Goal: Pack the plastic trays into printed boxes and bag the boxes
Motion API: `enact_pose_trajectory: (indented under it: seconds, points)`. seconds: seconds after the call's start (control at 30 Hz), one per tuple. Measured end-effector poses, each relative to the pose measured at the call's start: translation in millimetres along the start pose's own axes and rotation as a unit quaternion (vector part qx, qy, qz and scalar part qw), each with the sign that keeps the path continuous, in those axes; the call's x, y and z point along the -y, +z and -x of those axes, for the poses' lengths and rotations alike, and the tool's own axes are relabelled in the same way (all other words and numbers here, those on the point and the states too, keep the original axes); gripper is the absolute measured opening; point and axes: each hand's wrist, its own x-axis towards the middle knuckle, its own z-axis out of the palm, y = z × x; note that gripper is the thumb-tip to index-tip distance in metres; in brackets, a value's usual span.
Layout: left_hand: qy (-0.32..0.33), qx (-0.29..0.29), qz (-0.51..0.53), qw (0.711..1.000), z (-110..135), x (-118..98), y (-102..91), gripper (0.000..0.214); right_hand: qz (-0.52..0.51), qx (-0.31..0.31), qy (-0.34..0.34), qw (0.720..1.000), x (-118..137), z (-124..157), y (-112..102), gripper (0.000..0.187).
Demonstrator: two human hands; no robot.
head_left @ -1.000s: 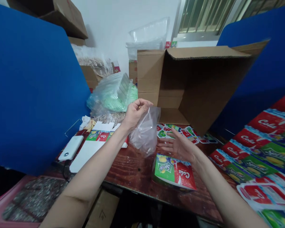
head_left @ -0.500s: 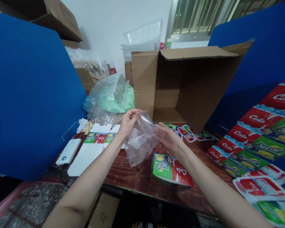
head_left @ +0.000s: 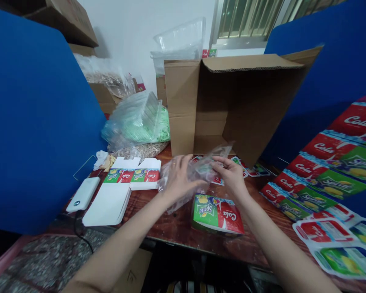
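Note:
A clear plastic bag stretches between my two hands above the dark wooden table. My left hand lies spread over the bag's left part, fingers apart. With fingers pinched, my right hand grips the bag's right edge. Just below the hands, a closed Sprite and Cola carton rests near the table's front edge. Some printed sheets behind the bag are partly hidden by it.
A large open cardboard box stands behind my hands. At left lie flat printed cartons and a white power bank with a cable. Stacked Cola and Sprite boxes rise at right, beside printed sheets. Blue partitions flank the table.
My left hand has left its pinch on the bag's top and moved down, opening over it. My right hand has moved slightly right and closed on the bag, pulling it rightward.

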Motion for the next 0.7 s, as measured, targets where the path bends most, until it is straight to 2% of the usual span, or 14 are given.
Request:
enact_pose_trajectory:
  seconds: [0.03, 0.13, 0.2, 0.27, 0.33, 0.4, 0.47, 0.53, 0.6, 0.63, 0.7]
  points:
    - [0.026, 0.014, 0.008, 1.0, 3, -13, 3.7, 0.083, -0.01, 0.004, -0.002, 1.0, 1, 3, 2, 0.043]
    - [0.049, 0.005, 0.089, 0.995, 4, -41, 10.2, 0.059, 0.059, 0.03, -0.09, 0.994, 4, 11, 3, 0.026]
    - [0.039, 0.003, 0.148, 0.988, -5, -46, 10.6, 0.048, 0.111, 0.069, -0.152, 0.98, 11, 13, -3, 0.018]
    - [0.021, 0.026, 0.199, 0.979, -19, -44, 7.8, 0.051, 0.115, 0.141, -0.168, 0.969, 20, 14, -11, 0.018]
    - [0.005, 0.076, 0.249, 0.965, -36, -41, 1.9, 0.068, 0.092, 0.218, -0.159, 0.959, 31, 15, -19, 0.019]
    - [0.01, 0.148, 0.295, 0.944, -55, -39, -6.1, 0.089, 0.098, 0.268, -0.161, 0.945, 43, 16, -26, 0.015]
    - [0.034, 0.244, 0.329, 0.912, -73, -39, -13.3, 0.103, 0.132, 0.289, -0.178, 0.931, 54, 19, -31, 0.01]
    - [0.045, 0.335, 0.352, 0.873, -90, -40, -16.9, 0.107, 0.168, 0.298, -0.195, 0.919, 63, 20, -37, 0.008]
    - [0.038, 0.389, 0.355, 0.849, -103, -40, -16.3, 0.109, 0.201, 0.294, -0.207, 0.911, 69, 20, -45, 0.011]
    - [0.028, 0.392, 0.344, 0.853, -108, -40, -14.9, 0.108, 0.218, 0.288, -0.208, 0.909, 71, 19, -50, 0.014]
    - [0.005, 0.364, 0.294, 0.884, -114, -40, -12.0, 0.101, 0.251, 0.261, -0.205, 0.909, 73, 16, -60, 0.019]
